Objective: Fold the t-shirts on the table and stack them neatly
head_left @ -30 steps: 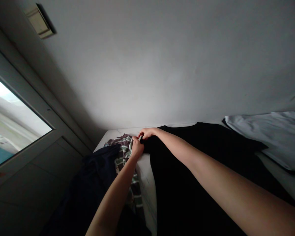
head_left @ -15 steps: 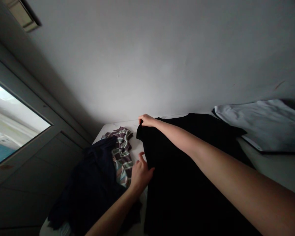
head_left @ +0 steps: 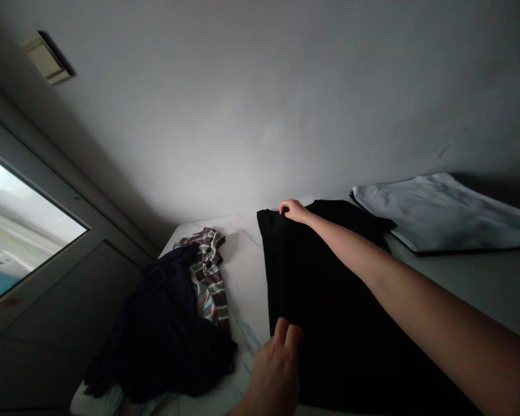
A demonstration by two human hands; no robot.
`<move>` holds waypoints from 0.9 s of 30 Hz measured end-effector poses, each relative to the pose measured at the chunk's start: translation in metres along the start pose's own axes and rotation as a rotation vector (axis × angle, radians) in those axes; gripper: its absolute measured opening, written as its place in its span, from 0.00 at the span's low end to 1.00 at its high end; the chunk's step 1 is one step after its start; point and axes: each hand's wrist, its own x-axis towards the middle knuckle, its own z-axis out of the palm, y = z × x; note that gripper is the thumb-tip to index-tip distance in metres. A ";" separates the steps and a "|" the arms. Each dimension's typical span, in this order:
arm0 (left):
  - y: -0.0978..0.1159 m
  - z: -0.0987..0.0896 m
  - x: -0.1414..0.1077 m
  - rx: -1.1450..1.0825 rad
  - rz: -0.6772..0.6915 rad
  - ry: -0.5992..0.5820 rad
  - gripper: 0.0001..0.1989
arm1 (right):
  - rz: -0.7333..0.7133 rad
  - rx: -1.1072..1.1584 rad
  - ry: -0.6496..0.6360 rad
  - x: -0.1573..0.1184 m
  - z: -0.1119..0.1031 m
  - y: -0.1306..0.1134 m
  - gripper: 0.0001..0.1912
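A black T-shirt (head_left: 342, 323) lies spread on the white marbled tabletop (head_left: 242, 254), its left side turned inward in a long straight fold. My right hand (head_left: 293, 210) reaches across to the shirt's far end, thumb and fingers pinched on the cloth near the shoulder. Closer to me, my left hand (head_left: 276, 367) has its fingers curled over the folded left side and closed on the fabric. The fingertips of the left hand are partly hidden from this angle.
Left of the shirt is a heap with a dark navy garment (head_left: 164, 335) and a striped cloth (head_left: 210, 271). Folded light grey clothing (head_left: 450, 216) lies at the right against the wall (head_left: 264, 104). A door with a glass pane (head_left: 21, 242) stands at the left.
The shirt's left edge has been brought inward to the right. My right hand moved right with the cloth; my left hand came nearer and closed on the shirt.
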 end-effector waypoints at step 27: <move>-0.050 -0.107 0.154 -0.064 0.323 0.246 0.10 | 0.350 -0.054 0.161 -0.066 0.054 0.000 0.23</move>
